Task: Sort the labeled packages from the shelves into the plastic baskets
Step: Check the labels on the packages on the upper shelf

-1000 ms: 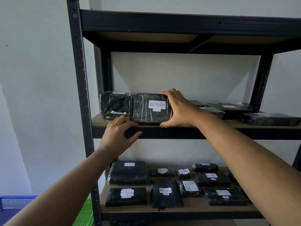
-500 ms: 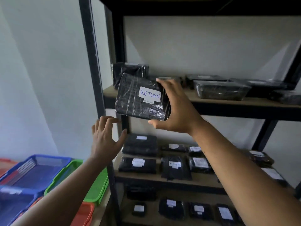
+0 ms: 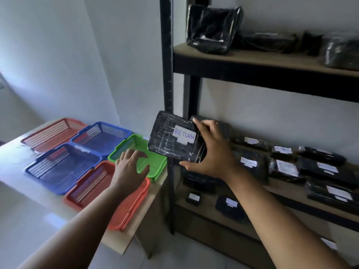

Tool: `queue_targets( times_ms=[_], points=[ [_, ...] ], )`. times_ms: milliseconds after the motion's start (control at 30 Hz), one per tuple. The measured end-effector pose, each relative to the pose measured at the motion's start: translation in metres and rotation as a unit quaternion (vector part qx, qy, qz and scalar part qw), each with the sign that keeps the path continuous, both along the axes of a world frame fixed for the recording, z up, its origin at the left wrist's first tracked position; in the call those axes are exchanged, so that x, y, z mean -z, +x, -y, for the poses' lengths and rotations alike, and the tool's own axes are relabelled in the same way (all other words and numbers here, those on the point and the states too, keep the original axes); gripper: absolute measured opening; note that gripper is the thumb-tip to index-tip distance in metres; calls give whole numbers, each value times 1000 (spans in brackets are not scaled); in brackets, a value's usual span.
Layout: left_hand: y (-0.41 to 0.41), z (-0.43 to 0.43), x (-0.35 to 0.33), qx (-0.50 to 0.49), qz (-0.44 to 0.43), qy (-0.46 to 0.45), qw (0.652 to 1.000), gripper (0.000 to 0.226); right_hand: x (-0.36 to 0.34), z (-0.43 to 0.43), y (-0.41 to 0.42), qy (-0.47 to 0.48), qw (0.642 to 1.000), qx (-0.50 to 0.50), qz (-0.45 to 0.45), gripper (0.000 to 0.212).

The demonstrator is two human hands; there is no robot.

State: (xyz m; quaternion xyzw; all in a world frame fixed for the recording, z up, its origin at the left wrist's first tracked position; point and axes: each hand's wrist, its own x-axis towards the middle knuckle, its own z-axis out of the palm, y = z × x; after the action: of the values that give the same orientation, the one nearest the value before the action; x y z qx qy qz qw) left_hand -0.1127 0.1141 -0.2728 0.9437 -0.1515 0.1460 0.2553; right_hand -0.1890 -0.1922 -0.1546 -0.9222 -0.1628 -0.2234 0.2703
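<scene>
We see a flat black package [image 3: 174, 139], shiny with wrap, its white label saying RETURN. The right hand [image 3: 211, 152] pinches its edge, up above the green basket [image 3: 153, 166]. The left hand [image 3: 129, 167] hovers there, fingers spread.

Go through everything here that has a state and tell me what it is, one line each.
RETURN package: held in the air, label facing the camera.
Right hand: closed in a grip on the package's right edge.
Left hand: open, holding nothing, above the baskets.
Green basket: empty.
Blue baskets: empty.
Red baskets: empty.
Shelves: stocked with wrapped packages.
</scene>
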Motion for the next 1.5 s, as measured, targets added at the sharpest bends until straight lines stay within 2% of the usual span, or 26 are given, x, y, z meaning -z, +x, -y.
queue_targets(
  times_ms=[233, 467, 600, 800, 900, 1000, 1167, 1500],
  points=[
    [7, -54, 33, -28, -62, 28, 997, 33, 52, -61, 23, -17, 999, 0, -36, 128],
    [70, -115, 58, -12, -124, 58, 991, 53, 81, -136, 66, -36, 997, 23, -71, 130],
    [125, -158, 68, 22, -133, 61, 989, 37, 99, -186, 103, -44, 992, 58, -98, 130],
    [188, -212, 82, 52, -160, 58, 984, 38, 118, -236, 151, -36, 976, 137, -163, 128],
    [213, -230, 95, 61, -186, 66, 978, 40, 129, -247, 167, -67, 964, 180, -182, 126],
    [237, -237, 110, 66, -200, 68, 975, 43, 143, -253, 186, -121, 947, 223, -195, 124],
    [279, -228, 128, 72, -205, 68, 974, 52, 167, -256, 227, -128, 922, 259, -258, 122],
    [363, -196, 178, 55, -272, 24, 960, 76, 245, -249, 326, -17, 894, 250, -371, 120]
  ],
)
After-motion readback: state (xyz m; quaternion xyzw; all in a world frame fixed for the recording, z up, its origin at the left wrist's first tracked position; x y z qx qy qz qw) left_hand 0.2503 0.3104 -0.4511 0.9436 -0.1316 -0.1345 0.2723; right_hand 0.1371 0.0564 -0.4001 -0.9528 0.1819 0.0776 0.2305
